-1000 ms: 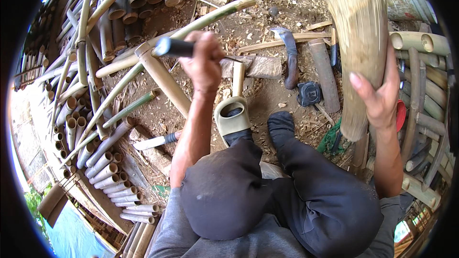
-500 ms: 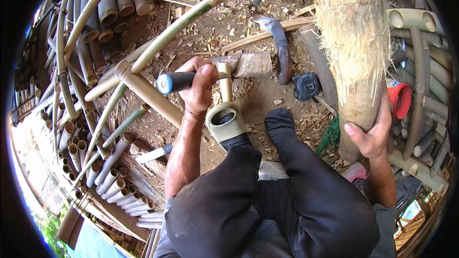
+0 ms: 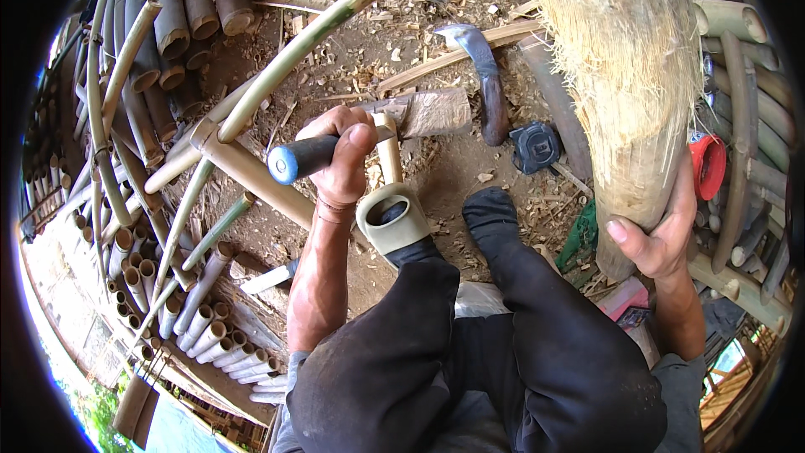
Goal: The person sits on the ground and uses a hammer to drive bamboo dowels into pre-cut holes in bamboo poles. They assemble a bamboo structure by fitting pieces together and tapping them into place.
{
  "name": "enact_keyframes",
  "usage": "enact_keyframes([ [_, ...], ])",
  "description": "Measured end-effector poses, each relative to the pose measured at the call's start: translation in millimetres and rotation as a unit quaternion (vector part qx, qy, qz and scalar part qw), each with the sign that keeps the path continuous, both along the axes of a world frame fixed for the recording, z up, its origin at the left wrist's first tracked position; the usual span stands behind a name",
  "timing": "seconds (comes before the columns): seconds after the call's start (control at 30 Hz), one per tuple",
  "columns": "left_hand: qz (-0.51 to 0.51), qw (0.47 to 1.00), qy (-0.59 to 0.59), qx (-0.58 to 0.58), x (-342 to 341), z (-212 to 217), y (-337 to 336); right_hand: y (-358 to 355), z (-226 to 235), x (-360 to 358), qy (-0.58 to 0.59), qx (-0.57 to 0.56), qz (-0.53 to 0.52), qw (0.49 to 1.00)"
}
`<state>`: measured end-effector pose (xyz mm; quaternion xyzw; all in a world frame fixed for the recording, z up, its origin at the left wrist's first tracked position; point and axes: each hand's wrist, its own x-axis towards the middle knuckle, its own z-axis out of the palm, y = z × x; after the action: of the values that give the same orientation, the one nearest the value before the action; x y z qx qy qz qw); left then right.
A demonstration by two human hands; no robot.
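Lower than before, my right hand [image 3: 665,242] grips the frayed wooden club [image 3: 631,84], upper right; my left hand [image 3: 345,155] clenches a blue-capped tool handle [image 3: 303,158], left of centre.

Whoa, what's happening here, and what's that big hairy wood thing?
A person has something in each hand. The left hand grips a dark tool handle with a blue end, close to a pale wooden piece just beyond the greenish shoe. The right hand holds the narrow end of a thick, frayed wooden club. A curved-blade tool and a tape measure lie on the ground between the two hands.
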<state>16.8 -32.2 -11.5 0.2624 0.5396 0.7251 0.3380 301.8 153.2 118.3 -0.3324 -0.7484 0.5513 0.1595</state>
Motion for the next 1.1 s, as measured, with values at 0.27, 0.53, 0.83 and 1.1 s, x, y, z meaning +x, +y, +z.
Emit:
enact_keyframes([
  [0.27, -0.021, 0.999, 0.047, -0.015, -5, -3, 2, 3, 0, -5, 0.012, -0.006, 0.021, 1.0],
  [0.53, -0.042, 0.997, 0.054, -0.042, -12, 9, 12, 4, 8, -25, 0.039, -0.014, 0.037, 0.998],
  [0.83, -0.06, 0.997, 0.016, -0.035, -15, 6, 12, 8, 11, -31, 0.052, -0.034, 0.04, 0.997],
  [1.1, -0.067, 0.997, 0.013, -0.028, -12, 5, 14, 6, 10, -30, 0.061, -0.054, 0.021, 0.996],
])
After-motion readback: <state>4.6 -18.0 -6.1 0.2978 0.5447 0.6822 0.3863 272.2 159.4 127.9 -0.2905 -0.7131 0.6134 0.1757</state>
